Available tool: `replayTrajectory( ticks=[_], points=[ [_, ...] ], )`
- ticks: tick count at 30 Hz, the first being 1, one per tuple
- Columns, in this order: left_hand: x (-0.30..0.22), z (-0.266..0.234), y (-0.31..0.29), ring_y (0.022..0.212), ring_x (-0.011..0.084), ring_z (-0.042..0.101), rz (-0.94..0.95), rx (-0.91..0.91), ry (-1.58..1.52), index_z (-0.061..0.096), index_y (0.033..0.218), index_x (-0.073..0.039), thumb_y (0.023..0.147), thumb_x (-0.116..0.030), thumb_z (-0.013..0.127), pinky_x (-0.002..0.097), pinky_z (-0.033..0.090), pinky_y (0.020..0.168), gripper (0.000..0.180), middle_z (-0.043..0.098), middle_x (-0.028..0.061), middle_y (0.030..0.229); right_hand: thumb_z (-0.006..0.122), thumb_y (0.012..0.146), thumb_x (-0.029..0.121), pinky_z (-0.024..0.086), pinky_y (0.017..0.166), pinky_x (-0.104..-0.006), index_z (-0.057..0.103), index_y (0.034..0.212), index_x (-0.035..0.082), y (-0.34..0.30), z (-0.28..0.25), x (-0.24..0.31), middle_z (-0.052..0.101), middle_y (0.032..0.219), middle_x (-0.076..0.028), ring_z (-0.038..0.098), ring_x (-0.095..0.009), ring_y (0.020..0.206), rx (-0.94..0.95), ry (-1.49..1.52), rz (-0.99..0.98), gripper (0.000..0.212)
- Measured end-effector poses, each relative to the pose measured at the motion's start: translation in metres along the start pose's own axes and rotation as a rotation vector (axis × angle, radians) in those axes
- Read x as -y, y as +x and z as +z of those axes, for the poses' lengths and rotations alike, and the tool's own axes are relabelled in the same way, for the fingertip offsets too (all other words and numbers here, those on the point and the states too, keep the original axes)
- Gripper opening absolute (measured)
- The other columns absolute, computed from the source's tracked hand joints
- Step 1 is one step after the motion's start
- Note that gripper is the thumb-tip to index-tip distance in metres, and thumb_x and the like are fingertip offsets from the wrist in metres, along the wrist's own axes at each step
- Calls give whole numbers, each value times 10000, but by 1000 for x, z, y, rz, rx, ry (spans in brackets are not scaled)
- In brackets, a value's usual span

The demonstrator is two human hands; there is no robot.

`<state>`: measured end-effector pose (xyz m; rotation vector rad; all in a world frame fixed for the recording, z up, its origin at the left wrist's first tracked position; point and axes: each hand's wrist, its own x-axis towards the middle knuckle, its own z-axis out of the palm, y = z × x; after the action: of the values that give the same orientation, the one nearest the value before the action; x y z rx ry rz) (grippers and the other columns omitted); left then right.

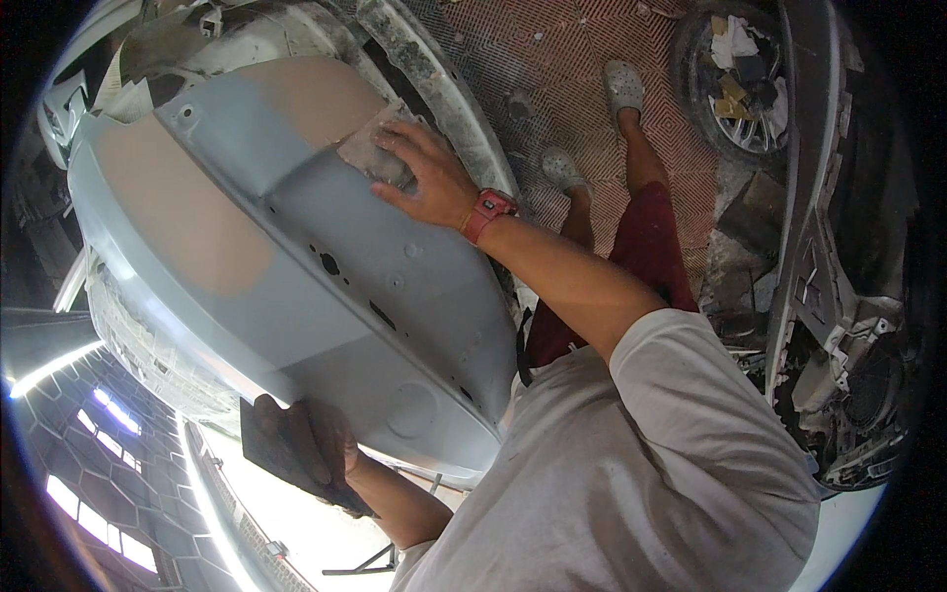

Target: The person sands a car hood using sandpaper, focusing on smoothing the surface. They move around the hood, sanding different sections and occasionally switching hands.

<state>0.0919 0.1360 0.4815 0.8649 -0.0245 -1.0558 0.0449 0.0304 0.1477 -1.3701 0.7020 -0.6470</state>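
Observation:
A curved car body panel (pixel 404 316) in grey primer, with dull beige patches and several holes, stretches in front of me. My right hand (pixel 426 173), with a red watch at the wrist, lies on its upper part. Beneath the fingers is a dusty beige-grey pad (pixel 375 153), pressed against the panel near a beige patch; the thumb is apart from the fingers. At the panel's lower left edge, my left hand (pixel 330 439) grips a dark, flat rectangular sheet (pixel 281 449). The sheet's exact kind cannot be made out, and shadow darkens these fingers.
Beyond the panel runs a bare, dusty car body frame (pixel 434 74). A wheel (pixel 740 133) with rags and scraps on it lies on the red-brown patterned floor (pixel 592 49). Along the right stands a large dark car part (pixel 804 227). Bright lamps (pixel 118 409) show at lower left.

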Motion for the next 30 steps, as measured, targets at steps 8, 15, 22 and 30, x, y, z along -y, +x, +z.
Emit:
replayTrajectory(
  ticks=[8, 15, 22, 30],
  points=[
    [1, -8, 2, 308, 245, 548, 13, 11, 25, 477, 1104, 60, 1074, -169, 471, 331, 548, 321, 230, 564, 235, 536, 758, 909, 412, 385, 1164, -497, 580, 1409, 76, -13, 5, 1, 501, 1467, -160, 486, -376, 1371, 30, -78, 24, 629],
    [-8, -24, -19, 319, 263, 558, 58, -29, -18, 476, 1146, 75, 1067, -147, 476, 338, 550, 322, 236, 568, 246, 548, 718, 940, 438, 422, 1127, -484, 573, 1407, 54, -26, 16, 19, 507, 1448, -170, 506, -384, 1347, -4, -159, 70, 622],
    [0, -14, 2, 313, 278, 547, 3, 27, -62, 462, 1145, 99, 1084, -180, 446, 357, 571, 328, 286, 564, 273, 590, 691, 967, 417, 459, 1087, -484, 571, 1391, 18, -31, 16, 38, 511, 1429, -181, 546, -390, 1299, -27, -87, 145, 594],
    [-2, -16, -4, 319, 282, 553, -6, 32, -57, 458, 1161, 97, 1100, -220, 414, 369, 571, 325, 325, 581, 278, 620, 743, 902, 353, 432, 1093, -501, 605, 1350, 40, -35, -24, 44, 504, 1430, -178, 540, -385, 1301, 52, -91, 136, 563]
  ],
)
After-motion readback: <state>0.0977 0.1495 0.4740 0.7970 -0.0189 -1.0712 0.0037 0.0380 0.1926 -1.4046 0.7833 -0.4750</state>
